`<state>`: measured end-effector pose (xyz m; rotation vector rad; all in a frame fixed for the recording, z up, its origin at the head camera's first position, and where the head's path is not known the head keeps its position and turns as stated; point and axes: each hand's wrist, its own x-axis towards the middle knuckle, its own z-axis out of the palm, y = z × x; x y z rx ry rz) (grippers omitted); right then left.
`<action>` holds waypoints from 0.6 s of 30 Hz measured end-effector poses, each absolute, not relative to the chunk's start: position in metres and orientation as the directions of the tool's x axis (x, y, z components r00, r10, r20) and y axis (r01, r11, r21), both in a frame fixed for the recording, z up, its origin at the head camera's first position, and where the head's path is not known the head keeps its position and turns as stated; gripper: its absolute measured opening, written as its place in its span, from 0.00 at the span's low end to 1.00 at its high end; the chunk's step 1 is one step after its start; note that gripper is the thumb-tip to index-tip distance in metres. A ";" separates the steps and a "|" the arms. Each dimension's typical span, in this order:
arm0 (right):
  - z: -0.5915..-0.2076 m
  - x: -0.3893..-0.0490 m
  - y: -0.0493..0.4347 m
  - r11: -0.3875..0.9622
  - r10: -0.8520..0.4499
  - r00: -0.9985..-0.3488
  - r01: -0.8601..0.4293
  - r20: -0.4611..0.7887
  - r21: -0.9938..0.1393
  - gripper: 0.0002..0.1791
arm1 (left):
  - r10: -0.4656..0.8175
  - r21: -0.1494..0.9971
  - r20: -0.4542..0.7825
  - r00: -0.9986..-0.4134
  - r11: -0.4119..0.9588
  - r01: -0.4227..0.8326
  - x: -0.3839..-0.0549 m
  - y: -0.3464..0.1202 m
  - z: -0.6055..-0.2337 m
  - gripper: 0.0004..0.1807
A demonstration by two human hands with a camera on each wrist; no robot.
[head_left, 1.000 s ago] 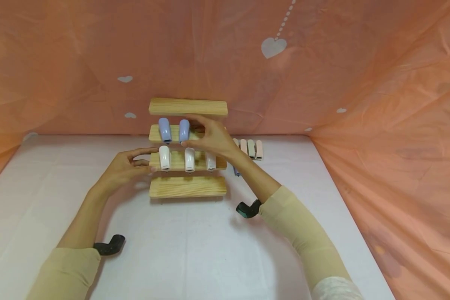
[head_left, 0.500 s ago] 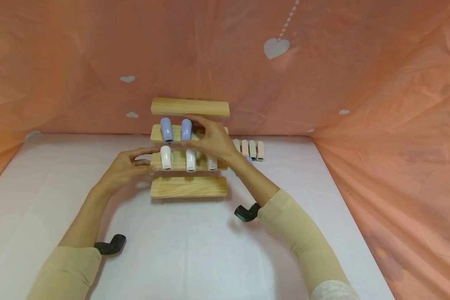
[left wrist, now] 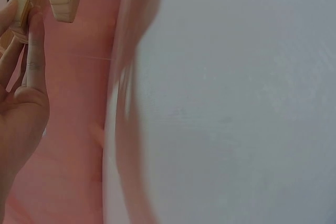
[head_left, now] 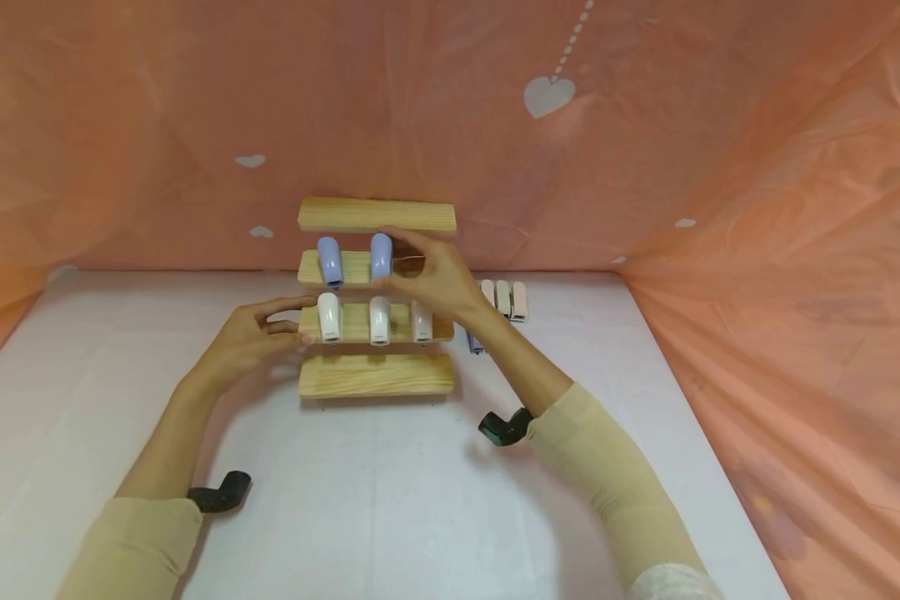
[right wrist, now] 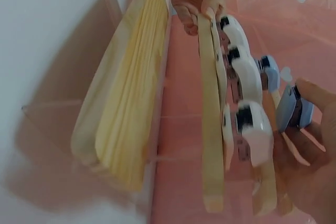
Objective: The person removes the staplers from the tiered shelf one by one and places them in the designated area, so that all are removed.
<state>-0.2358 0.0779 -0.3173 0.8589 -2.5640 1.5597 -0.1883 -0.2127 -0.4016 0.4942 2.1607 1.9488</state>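
A tiered stand has several pale wooden shelves (head_left: pixel 377 377) on clear sides. My left hand (head_left: pixel 251 343) grips the left end of the third shelf (right wrist: pixel 211 129) from the top, thumb in front and fingers behind. Three white mini staplers (head_left: pixel 379 321) stand in a row on that shelf. Above them, a blue mini stapler (head_left: pixel 330 262) stands at the left of the second shelf (head_left: pixel 356 267). To its right my right hand (head_left: pixel 442 279) pinches another blue mini stapler (right wrist: pixel 295 109) between thumb and fingers, at that shelf. The right wrist view shows it tilted.
Pink and green mini staplers (head_left: pixel 519 300) stand on the white table (head_left: pixel 420 500) right of the stand, with others partly hidden behind my right forearm. An orange-pink cloth (head_left: pixel 450 108) with white hearts hangs behind. A black wrist mount (head_left: pixel 505 427) juts from my right sleeve.
My right hand has shifted slightly right along the second shelf with its blue mini stapler, widening the gap to the other blue one. My left hand keeps its grip on the shelf.
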 end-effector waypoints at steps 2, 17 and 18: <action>-0.318 -0.237 0.083 0.307 -0.442 -0.843 -0.462 0.305 -0.832 0.37 | 0.364 0.988 0.082 -0.928 0.092 0.123 -0.189 -0.213 -0.401 0.29; -0.327 -0.236 0.125 0.282 -0.405 -0.859 -0.442 0.312 -0.851 0.37 | 0.343 0.985 0.065 -0.937 0.126 0.115 -0.186 -0.213 -0.404 0.31; -0.328 -0.236 0.128 0.283 -0.397 -0.862 -0.441 0.314 -0.852 0.37 | 0.343 0.985 0.068 -0.937 0.125 0.118 -0.186 -0.213 -0.404 0.31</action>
